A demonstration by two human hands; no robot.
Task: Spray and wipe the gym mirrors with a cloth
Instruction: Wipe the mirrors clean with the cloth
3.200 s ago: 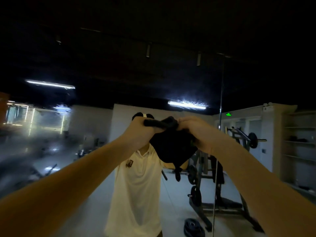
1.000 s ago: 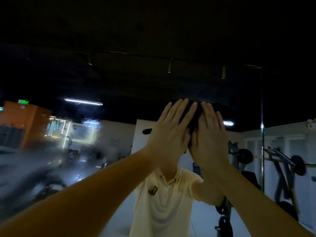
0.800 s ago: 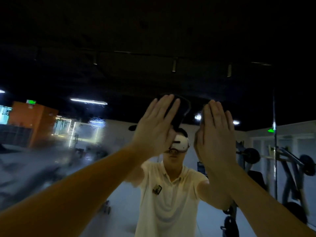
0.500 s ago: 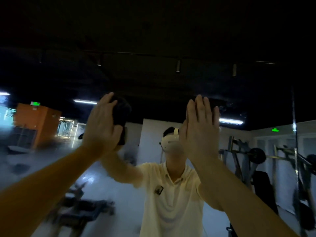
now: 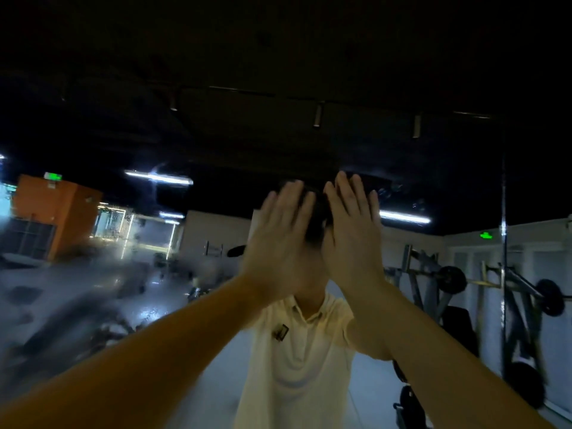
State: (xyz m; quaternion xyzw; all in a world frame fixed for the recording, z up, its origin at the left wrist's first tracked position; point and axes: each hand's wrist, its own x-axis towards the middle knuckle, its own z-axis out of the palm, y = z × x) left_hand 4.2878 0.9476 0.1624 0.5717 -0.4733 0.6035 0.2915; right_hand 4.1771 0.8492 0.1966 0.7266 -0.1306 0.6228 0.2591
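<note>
I face a large wall mirror [image 5: 93, 305] whose left part is wet and smeared. My left hand [image 5: 281, 243] is raised flat against the glass and presses a dark cloth [image 5: 315, 218] onto it. The cloth shows as a dark patch between my two hands. Beside it, my right hand [image 5: 353, 233] lies flat on the mirror with fingers straight, touching the left hand's edge. Behind the hands the mirror reflects a person in a pale polo shirt [image 5: 297, 360]. No spray bottle is in view.
A vertical seam between mirror panels [image 5: 504, 243] runs at the right. The reflection shows a barbell rack [image 5: 448, 280], weight plates [image 5: 408, 407], an orange wall block [image 5: 52, 215], ceiling strip lights and a dark ceiling.
My left hand slid the cloth out to the left across the glass and has now come back beside my right hand. The right hand stayed flat on the mirror.
</note>
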